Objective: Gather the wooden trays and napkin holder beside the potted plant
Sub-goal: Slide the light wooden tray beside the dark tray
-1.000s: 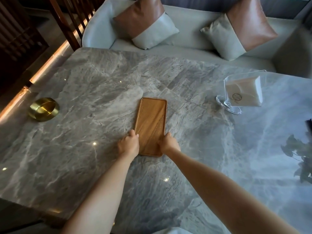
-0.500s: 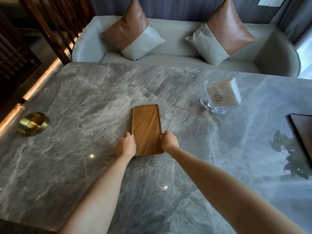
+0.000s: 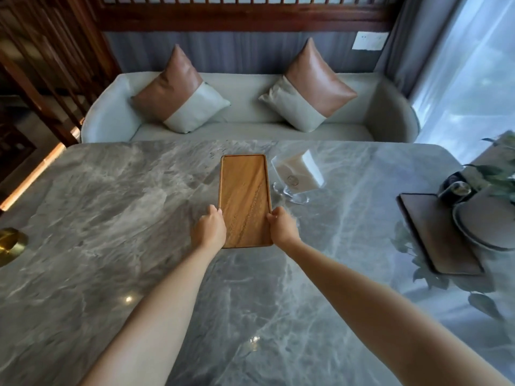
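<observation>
A light wooden tray (image 3: 243, 196) lies lengthwise on the grey marble table (image 3: 111, 218). My left hand (image 3: 209, 229) grips its near left edge and my right hand (image 3: 281, 227) grips its near right edge. Just right of the tray's far end stands a clear napkin holder (image 3: 296, 176) with white napkins. A darker wooden tray (image 3: 434, 235) lies at the right, carrying a grey plate (image 3: 485, 227). The potted plant (image 3: 498, 168) shows at the right edge, partly cut off.
A brass dish (image 3: 9, 243) sits at the table's left edge. A dark round object (image 3: 457, 188) stands by the plant. Beyond the table is a pale sofa (image 3: 245, 107) with two cushions. A window lies to the right.
The tray, held by both hands, has moved right toward the napkin holder and now lies next to it. My view has lifted and turned right, showing the dark tray and plant.
</observation>
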Available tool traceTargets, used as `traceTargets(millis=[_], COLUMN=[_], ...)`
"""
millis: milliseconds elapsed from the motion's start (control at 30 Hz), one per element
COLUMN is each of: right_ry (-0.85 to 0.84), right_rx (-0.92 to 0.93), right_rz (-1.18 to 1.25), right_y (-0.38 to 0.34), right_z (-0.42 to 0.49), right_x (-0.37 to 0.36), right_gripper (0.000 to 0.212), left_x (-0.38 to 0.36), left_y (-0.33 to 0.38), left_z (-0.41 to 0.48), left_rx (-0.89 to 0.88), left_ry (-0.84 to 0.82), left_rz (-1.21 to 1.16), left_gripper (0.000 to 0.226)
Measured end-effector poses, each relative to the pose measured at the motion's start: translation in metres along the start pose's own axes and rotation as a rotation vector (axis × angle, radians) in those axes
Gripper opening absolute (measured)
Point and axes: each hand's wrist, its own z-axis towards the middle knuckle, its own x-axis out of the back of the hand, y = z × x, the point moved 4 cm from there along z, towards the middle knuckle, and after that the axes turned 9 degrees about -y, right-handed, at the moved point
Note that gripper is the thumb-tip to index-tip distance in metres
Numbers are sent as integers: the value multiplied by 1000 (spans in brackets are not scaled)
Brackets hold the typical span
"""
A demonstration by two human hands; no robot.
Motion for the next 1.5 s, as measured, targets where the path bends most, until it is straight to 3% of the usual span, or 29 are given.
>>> traceTargets(millis=[667, 1067, 1167, 1500], right_ry=[279, 192, 150, 75], right_rx=[-73, -251, -289, -313], right_rz=[10, -68, -114, -251], right_y=[125, 218, 233, 259], right_z=[-11, -2, 0, 14], right_x=[207, 249, 255, 265], right_gripper=[27, 21, 29, 30], left_x=[-87, -188, -203, -230], left_y=[233, 280, 288, 303], left_z=[-25, -46, -49, -54], left_rx=[-317, -214, -177, -143], left_ry=[-31, -254, -289, -311], left_rz=[89, 34, 71, 134], left_gripper=[32, 32, 32, 33])
